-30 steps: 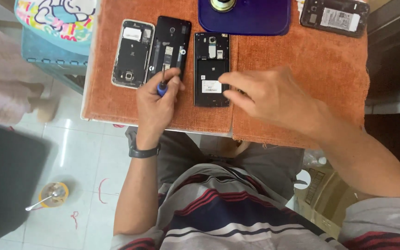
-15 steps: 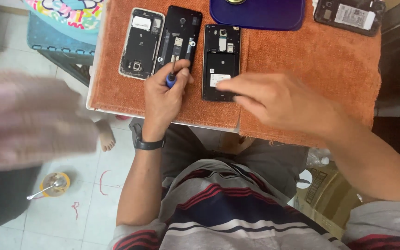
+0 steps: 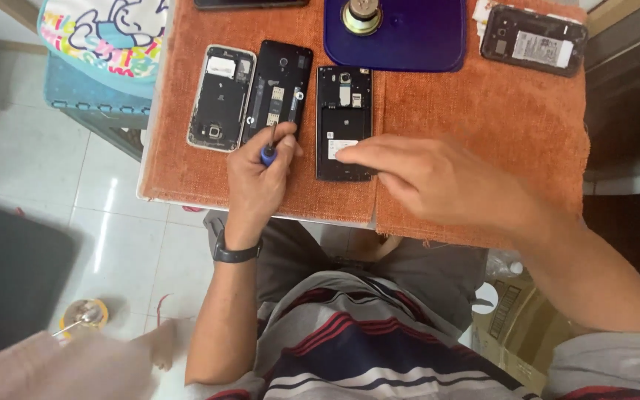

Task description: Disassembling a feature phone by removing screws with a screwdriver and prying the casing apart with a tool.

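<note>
The left hand [image 3: 257, 174] is closing around a blue-handled screwdriver [image 3: 269, 150], its shaft pointing away from the person and its tip sitting on the near end of the middle phone [image 3: 278, 90] — a black handset lying opened, back cover off. That phone is lying just beyond the hand's knuckles, on the orange cloth [image 3: 483, 126]. The right hand [image 3: 438, 181] is reaching in from the right with fingers stretched out and holding nothing, the fingertips pressing on the near part of the right black phone [image 3: 344, 111], another opened handset lying just beside the middle one. To the left of both a silver-framed phone [image 3: 221, 98] is lying open. Far right, another dark phone [image 3: 535, 41] is resting near the cloth's edge, beside a blue tray [image 3: 409, 41] that is getting cut off at the top. The screwdriver tip is too small to make out, and the right palm is hiding the near end of its phone
</note>
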